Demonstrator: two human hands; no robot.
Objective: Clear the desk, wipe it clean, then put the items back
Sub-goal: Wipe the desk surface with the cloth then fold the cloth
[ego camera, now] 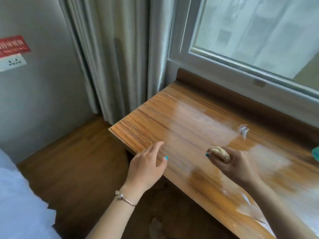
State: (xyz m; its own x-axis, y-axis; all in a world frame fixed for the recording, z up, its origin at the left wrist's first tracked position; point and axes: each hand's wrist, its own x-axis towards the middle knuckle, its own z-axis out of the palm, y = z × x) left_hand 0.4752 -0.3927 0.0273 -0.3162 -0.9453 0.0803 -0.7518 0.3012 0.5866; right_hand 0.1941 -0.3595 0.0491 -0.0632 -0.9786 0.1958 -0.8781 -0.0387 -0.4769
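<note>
Desk surface (155, 121) of brown wood grain runs from the near right to the far centre under the window (250, 40), its left end just beside the curtain (112, 57). Pale streaks and glare lie across its middle. Whether these are moisture or reflected daylight cannot be told.

Cloth (220, 153), a small tan wad, sits in the right hand (231, 163) with fingers and thumb curled round it; the grip is closed on the cloth, which is at or just above the surface near the front edge. Left hand (146, 163) hovers over the near left corner, fingers extended and relaxed, holding nothing. A bracelet (124, 198) sits on that wrist.

A small clear or whitish scrap (243, 130) lies farther back on the surface, its nature uncertain. A teal object (315, 152) shows at the right frame edge, mostly cut off.

Judgement: the wiping step is in hand, the visible stretch of surface being nearly cleared. The next move calls for pressing the cloth flat and sweeping toward the unstreaked left end, and the scrap likely needs removing.

Both forearms reach in from the near edge, the right crossing above the surface. A bed (17, 195) lies at the near left, with wooden floor (72, 161) between it and the desk.
</note>
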